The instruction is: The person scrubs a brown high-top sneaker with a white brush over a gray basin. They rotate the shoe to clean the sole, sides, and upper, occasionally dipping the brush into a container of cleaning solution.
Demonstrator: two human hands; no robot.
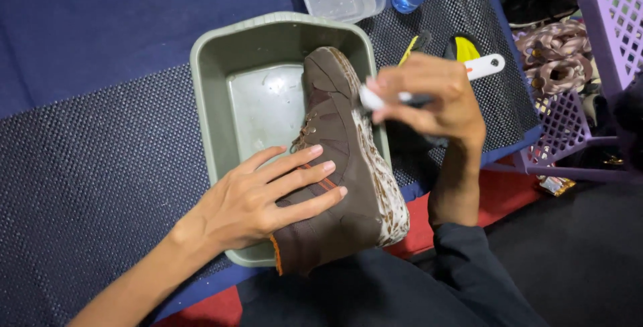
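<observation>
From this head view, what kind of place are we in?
Likely a home floor set up for shoe cleaning, not a workshop. A muddy-soled brown boot lies over a grey-green basin on a dark grip mat, with a lilac plastic basket and more footwear alongside.

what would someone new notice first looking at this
A brown high-top shoe with a mud-spattered pale sole lies on its side across a grey-green basin at centre. The left hand presses flat on its upper, while the right hand holds a white-handled brush at the sole.
</observation>
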